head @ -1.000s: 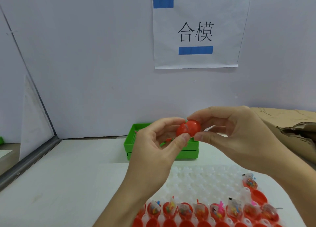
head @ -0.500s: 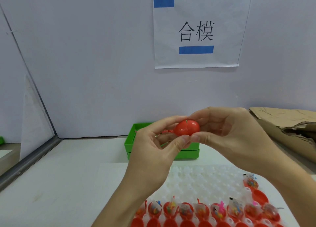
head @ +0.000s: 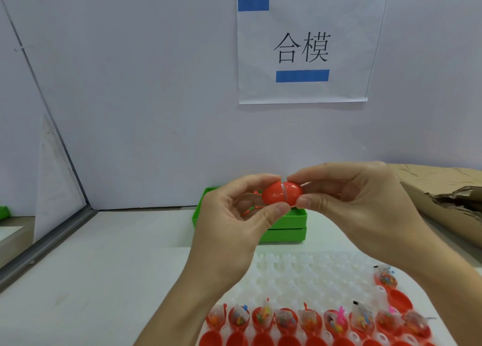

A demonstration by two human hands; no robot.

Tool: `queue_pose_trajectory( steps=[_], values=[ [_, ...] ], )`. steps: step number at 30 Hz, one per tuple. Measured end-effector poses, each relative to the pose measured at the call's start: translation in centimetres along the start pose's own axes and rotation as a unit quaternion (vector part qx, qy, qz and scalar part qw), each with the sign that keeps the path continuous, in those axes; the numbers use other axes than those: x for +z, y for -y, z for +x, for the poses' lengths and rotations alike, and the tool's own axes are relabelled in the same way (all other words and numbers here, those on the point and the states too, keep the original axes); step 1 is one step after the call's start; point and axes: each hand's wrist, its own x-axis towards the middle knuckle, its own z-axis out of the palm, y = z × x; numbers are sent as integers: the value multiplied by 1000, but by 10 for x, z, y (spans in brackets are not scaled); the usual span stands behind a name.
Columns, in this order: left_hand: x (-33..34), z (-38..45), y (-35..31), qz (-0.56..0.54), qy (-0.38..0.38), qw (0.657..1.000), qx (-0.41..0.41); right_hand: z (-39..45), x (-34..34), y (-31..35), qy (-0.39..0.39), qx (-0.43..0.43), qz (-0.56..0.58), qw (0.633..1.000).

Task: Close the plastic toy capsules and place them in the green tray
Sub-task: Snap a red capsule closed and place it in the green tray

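Note:
I hold one red capsule (head: 281, 193) in the air in front of the green tray (head: 287, 227). Its two halves meet at a thin white seam. My left hand (head: 234, 223) pinches the left half between thumb and fingers. My right hand (head: 357, 204) pinches the right half the same way. The green tray stands at the back of the table, partly hidden behind my hands; red pieces show inside it. Several open red capsules (head: 310, 319) with small bagged toys sit in a white moulded holder (head: 313, 275) at the near edge.
A crumpled brown cardboard sheet (head: 443, 197) lies at the right. A paper sign (head: 305, 48) hangs on the back wall. A slanted panel with a metal rail (head: 49, 241) borders the table on the left. White tabletop (head: 104, 267) lies at the left front.
The capsule has turned in my fingers: its long side now faces me with the white seam in view, where before only a rounded red end showed. Both hands stayed at about the same height.

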Motion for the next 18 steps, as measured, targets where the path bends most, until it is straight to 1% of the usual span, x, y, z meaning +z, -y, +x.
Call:
queue_pose_trajectory(
  steps=[6,13,18],
  values=[
    [0,0,-1,-1,1,1000,13,0,1,0,-6,-17,-44,999],
    [2,-1,-2,-11,-15,1000,10,0,4,1,5,-36,-43,998],
    [2,-1,-3,-12,-19,1000,12,1,6,-2,-13,-35,-62,997]
  ],
)
